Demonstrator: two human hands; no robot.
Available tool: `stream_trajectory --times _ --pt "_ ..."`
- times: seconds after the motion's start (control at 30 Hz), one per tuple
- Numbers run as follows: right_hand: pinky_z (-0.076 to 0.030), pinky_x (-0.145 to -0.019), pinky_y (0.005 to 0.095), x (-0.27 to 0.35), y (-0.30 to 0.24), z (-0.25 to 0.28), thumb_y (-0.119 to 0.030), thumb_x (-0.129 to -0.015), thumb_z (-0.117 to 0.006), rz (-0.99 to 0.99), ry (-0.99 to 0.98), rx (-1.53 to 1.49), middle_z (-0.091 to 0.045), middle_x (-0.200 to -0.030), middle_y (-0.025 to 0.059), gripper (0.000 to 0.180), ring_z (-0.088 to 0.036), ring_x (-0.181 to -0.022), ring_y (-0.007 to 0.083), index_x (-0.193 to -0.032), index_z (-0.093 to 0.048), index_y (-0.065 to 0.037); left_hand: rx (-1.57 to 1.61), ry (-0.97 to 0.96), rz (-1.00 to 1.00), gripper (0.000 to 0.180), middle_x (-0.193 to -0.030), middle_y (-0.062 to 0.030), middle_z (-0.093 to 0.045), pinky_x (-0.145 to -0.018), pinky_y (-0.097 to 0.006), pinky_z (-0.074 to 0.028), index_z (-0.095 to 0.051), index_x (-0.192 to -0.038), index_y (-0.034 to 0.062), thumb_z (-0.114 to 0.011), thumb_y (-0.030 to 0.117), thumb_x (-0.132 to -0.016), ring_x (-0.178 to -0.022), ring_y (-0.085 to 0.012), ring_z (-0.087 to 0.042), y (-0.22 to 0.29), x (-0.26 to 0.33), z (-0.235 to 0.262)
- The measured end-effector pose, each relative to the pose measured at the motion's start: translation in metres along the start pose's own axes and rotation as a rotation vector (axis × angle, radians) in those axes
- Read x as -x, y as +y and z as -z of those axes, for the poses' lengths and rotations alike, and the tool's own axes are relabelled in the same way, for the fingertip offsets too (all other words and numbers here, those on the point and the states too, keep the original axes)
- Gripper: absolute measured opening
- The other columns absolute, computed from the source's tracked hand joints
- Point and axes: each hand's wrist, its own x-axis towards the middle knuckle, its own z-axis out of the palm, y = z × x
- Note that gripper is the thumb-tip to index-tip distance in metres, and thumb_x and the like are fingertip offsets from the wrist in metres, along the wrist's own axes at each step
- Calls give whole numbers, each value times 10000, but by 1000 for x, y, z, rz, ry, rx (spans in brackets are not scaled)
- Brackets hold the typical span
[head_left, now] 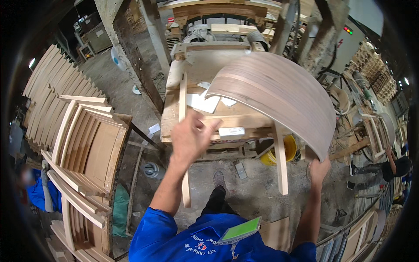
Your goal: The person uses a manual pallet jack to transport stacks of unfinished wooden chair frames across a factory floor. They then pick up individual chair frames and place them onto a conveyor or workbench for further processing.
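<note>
- Now, my right hand (pixel 319 168) grips the near lower edge of the curved plywood panel (pixel 279 94), fingers closed on the rim, holding it up off the bench.
- The panel is a dark brown bent sheet with long grain lines; it arches from the middle of the scene over to the right, its far end hanging above the workbench (pixel 192 118).
- My left hand (pixel 190 137) is raised and blurred, fingers loosely spread, holding nothing; it hovers over the near edge of the bench, just left of the panel and not touching it as far as I can see.
- The bench is a pale wooden top with two long slats (pixel 280 161) running toward me off its near edge, one on the left and one on the right.
- White paper scraps (pixel 203 102) lie on the bench under the panel's far end.
- A yellow bucket (pixel 288 148) stands on the floor beneath the bench, to the right.
- At the left, a stack of light wooden chair frames (pixel 85 153) leans near me.
- At the far right, another person (pixel 390 166) in dark clothing bends among more wooden parts.
</note>
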Motion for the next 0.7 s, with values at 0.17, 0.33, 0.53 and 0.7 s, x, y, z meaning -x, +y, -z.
stream_trajectory --times 0.17,0.33,0.53,0.7 --pt "-492 -899 553 -81 -120 -79 13 -749 -518 269 -107 153 -686 -1000 321 498 -619 -1033 556 -1234 -635 4 -352 77 -167 687 -1004 -149 -722 -758 -463 -574 -529 -1378 57 -820 342 -824 -878 -328 -734 -73 -120 -1" --pt "-506 -873 521 -144 -233 -163 -35 -763 -567 450 -38 86 -694 -954 274 441 -634 -967 526 -1193 -664 -37 -386 66 -104 523 -932 -242 -718 -762 -512 -556 -564 -1275 52 -715 85 -776 -857 -434 -715 -159 -212 -14" --pt "-521 -898 526 -230 -252 -263 -119 -775 -616 433 -203 270 -713 -1059 293 385 -656 -1045 503 -1141 -702 -40 -255 136 -91 526 -1023 -291 -697 -817 -541 -550 -558 -1293 41 -703 71 -788 -968 -484 -683 -210 -277 -67" --pt "-527 -903 530 -243 -245 -309 -168 -831 -647 469 -174 238 -716 -998 302 319 -672 -1026 493 -1108 -706 -21 -267 169 -109 562 -1077 -280 -704 -831 -533 -558 -534 -1350 76 -684 62 -809 -994 -477 -686 -228 -299 -93"
